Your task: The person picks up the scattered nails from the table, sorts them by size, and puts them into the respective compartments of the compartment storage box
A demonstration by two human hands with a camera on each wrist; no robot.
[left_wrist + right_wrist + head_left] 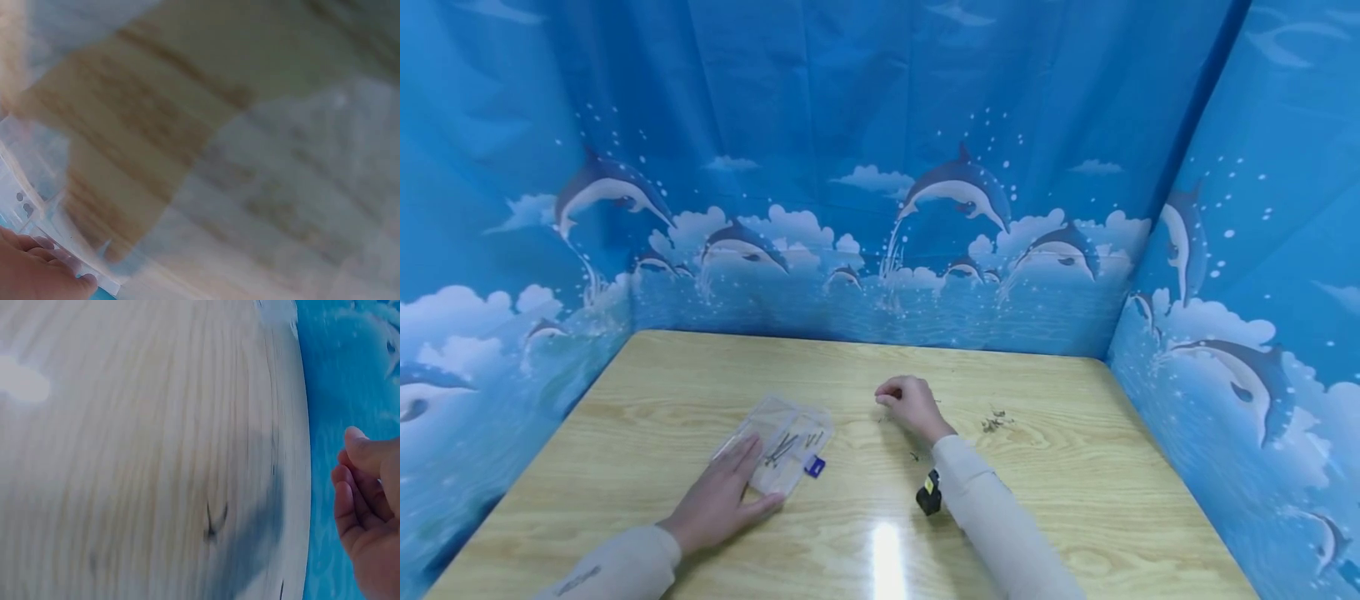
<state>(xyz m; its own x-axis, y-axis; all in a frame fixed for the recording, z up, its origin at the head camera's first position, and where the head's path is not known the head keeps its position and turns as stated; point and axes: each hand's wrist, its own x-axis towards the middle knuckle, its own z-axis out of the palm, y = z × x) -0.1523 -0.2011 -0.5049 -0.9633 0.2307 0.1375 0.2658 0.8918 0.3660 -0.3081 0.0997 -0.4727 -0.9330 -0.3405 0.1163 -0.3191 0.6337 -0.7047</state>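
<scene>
A clear plastic compartment box lies on the left part of the table, with several thin screw-like pieces inside. My left hand rests on its left side, fingers laid over it and thumb at the near corner. In the left wrist view, the fingers lie along the box's edge. My right hand is over the middle of the table, thumb close against curled fingers. The right wrist view shows that hand too, with nothing visible between thumb and fingertips. A few small dark pieces lie on the wood.
A scattered pile of small dark pieces sits right of my right hand. Beside the box's right edge is a small blue piece. A black block with a yellow mark shows by the right sleeve. Dolphin-print curtains border the wooden table.
</scene>
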